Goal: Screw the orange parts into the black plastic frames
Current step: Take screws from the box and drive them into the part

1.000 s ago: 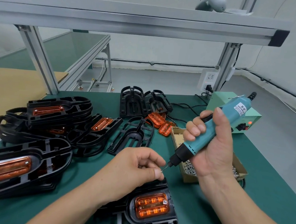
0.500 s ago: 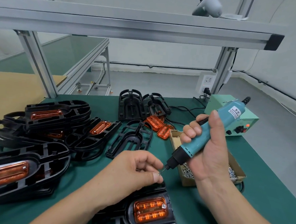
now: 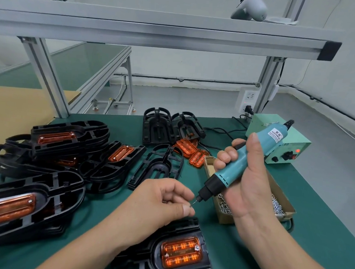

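A black plastic frame (image 3: pixel 175 268) lies at the near table edge with an orange part (image 3: pixel 182 253) seated in it and a screw in its upper right corner. Above it my right hand (image 3: pixel 246 187) grips a teal electric screwdriver (image 3: pixel 239 164), tilted with its bit pointing down-left. My left hand (image 3: pixel 159 204) pinches a small screw (image 3: pixel 192 204) between thumb and fingertip, holding it against the bit's tip.
Stacks of black frames fitted with orange parts (image 3: pixel 52 144) fill the left of the green table (image 3: pixel 313 217). An unfilled frame (image 3: pixel 157 164) and loose orange parts (image 3: pixel 190 151) lie in the middle. A cardboard box of screws (image 3: pixel 280 208) and a green power unit (image 3: pixel 285 148) stand right.
My hands and the screwdriver have stayed almost still, the screw held at the bit tip. The camera view shifted slightly upward.
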### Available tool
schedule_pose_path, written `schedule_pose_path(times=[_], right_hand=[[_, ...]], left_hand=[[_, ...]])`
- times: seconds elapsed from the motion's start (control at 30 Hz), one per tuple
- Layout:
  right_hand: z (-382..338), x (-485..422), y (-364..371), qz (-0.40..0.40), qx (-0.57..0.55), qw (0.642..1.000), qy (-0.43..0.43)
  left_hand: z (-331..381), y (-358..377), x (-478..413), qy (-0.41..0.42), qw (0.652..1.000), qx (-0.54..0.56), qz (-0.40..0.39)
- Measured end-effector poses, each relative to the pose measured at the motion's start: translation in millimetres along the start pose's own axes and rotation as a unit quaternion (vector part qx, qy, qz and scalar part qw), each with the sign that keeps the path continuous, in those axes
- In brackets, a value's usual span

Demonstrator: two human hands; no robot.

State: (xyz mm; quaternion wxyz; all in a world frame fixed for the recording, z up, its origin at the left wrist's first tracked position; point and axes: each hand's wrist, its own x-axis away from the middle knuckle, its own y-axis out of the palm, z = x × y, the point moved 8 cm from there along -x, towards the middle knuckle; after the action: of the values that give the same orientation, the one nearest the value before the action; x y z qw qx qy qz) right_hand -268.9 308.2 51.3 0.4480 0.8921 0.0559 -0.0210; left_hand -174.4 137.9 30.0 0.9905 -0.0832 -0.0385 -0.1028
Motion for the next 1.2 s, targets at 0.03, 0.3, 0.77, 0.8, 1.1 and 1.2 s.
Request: schedule_pose_path(times=[0.03, 0.3, 0.77, 0.8, 1.1, 1.2], right_hand=[[0.0, -0.1, 0.0, -0.002, -0.002, 1.000, -0.001], [1.3, 1.3, 0.1, -0.005, 0.004, 1.000, -0.003], [-2.4, 4.7, 5.3, -0.013, -0.006, 1.000, -0.007], [-2.9, 4.5, 5.8, -0.013, -0.009, 1.000, -0.007], [-5.1, 5.0, 5.7, -0.008, -0.009, 1.000, -0.009], [-3.2, 5.3, 5.7, -0.006, -0.011, 1.000, -0.006]], left_hand=[[0.1, 0.0, -0.1, -0.001, 1.000, 0.003, -0.001], [-3.5, 1.1, -0.7, -0.012, 1.000, 0.004, -0.007], [-1.6, 0.4, 0.6, -0.033, 0.999, 0.009, -0.037], [-1.6, 1.1, 0.6, -0.034, 0.998, 0.019, -0.039], [-1.9, -3.3, -1.5, -0.003, 1.000, 0.009, -0.006], [-2.2, -4.8, -1.8, 0.006, 1.000, -0.007, -0.004]])
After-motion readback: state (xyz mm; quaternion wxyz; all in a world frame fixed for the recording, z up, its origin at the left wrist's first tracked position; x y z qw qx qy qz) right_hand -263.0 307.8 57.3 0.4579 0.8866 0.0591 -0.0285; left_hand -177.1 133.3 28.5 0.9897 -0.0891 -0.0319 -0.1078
